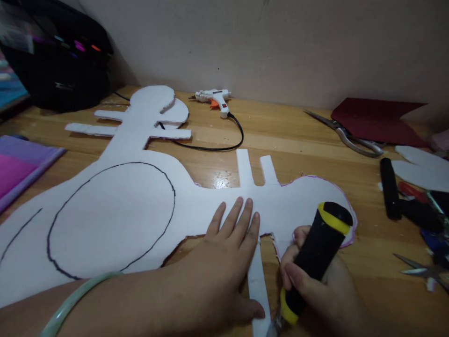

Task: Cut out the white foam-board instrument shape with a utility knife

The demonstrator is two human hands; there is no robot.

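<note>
1. Wooden worktop (280, 135) fills my remote view, running back to a pale wall (263, 51); its near edge is out of my sight.
2. Lowest in view, my right hand (328, 285) wraps its fingers firmly around a black-and-yellow handle (317, 248), tilted so that its metal end (275, 326) points down. The tip is cut off, so I cannot tell what it touches.
3. Just beside that metal, a white strip (257, 281) runs toward the near edge. My left hand (228, 248) lies flat, fingers spread, gripping nothing, its thumb over the strip. I judge this the main danger: pressing too hard could make the metal slip into the thumb or scratch the wood.
4. Beneath that palm, the white cutout (112, 206) stretches from the worktop's left side across its middle. Leaning unevenly might crease its narrow parts.
5. Near the right edge, small scissors (425, 270) lie with blades apart; a stray right elbow could meet them.
6. Toward the far right corner, larger scissors (345, 133) touch a dark red sheet (372, 119).
7. By the far edge lies a glue gun (218, 98). Its cord (242, 133) passes under the cutout, so dragging the cutout could tug it.
</note>
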